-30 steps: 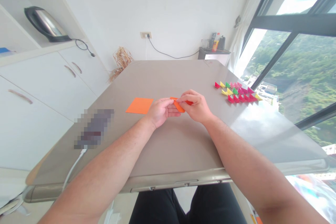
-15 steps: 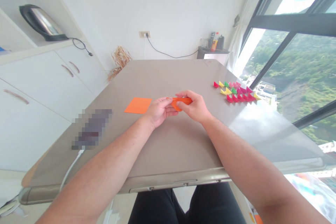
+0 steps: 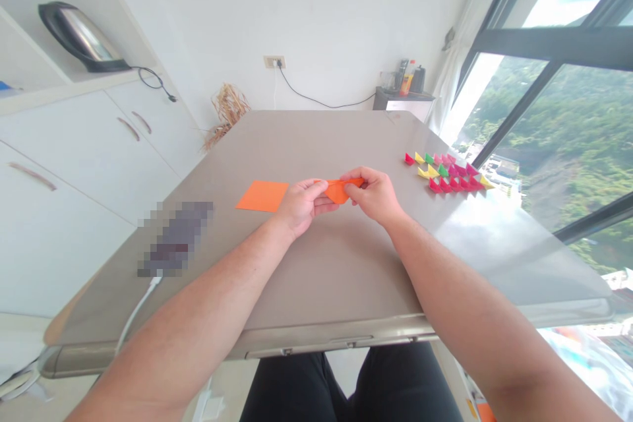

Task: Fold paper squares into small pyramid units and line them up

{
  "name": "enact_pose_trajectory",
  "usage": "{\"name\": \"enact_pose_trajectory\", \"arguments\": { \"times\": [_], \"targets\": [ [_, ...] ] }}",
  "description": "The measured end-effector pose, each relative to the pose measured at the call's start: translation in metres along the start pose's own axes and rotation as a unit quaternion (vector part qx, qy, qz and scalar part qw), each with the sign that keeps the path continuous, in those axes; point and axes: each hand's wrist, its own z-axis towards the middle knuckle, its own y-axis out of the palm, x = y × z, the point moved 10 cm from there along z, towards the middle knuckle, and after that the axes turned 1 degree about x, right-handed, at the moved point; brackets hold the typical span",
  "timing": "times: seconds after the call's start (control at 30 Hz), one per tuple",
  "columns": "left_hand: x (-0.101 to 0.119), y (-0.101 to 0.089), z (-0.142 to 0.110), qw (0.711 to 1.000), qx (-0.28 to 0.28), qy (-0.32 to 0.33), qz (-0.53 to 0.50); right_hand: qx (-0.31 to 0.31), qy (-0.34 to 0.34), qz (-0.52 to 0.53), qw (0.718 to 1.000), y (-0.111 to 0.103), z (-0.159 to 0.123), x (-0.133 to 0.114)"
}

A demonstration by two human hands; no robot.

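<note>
A small folded orange paper piece (image 3: 338, 190) is pinched between both hands above the middle of the grey table (image 3: 321, 264). My left hand (image 3: 301, 206) grips its left end with thumb and fingers closed. My right hand (image 3: 374, 195) grips its right end, fingers curled over the top edge. A flat orange paper square (image 3: 262, 196) lies on the table just left of my left hand. Several small folded paper pieces (image 3: 448, 172) in red, pink, yellow and green sit in rows to the right of my right hand.
A blurred dark object (image 3: 175, 239) with a white cable (image 3: 136, 313) lies at the table's left. White cabinets (image 3: 74, 165) and a kettle (image 3: 82, 38) stand to the left. A large window (image 3: 558, 112) runs along the right. Dried straw (image 3: 225, 112) sits past the far table corner.
The orange piece has been refolded between my fingers: it went from a slanted strip to a flatter shape held level. Both hands stayed in about the same place.
</note>
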Motion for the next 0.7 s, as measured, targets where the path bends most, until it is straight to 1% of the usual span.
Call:
{"name": "enact_pose_trajectory", "arguments": {
  "times": [0.2,0.43,0.6,0.7],
  "targets": [
    [0.0002,0.0013,-0.0019,1.000,0.015,0.008,0.022,0.022,-0.005,0.011,1.000,0.0039,-0.0013,0.0002],
    [0.0010,0.0036,-0.0043,1.000,0.020,0.003,0.007,0.058,-0.022,0.039,0.997,0.0049,-0.0056,-0.0039],
    [-0.0001,0.0064,-0.0054,1.000,0.016,-0.010,-0.010,0.061,-0.019,0.086,0.994,0.0077,-0.0053,-0.0010],
    [-0.0016,0.0075,-0.0051,1.000,0.010,-0.015,-0.013,0.063,-0.017,0.086,0.994,0.0073,-0.0058,-0.0024]
  ]
}}
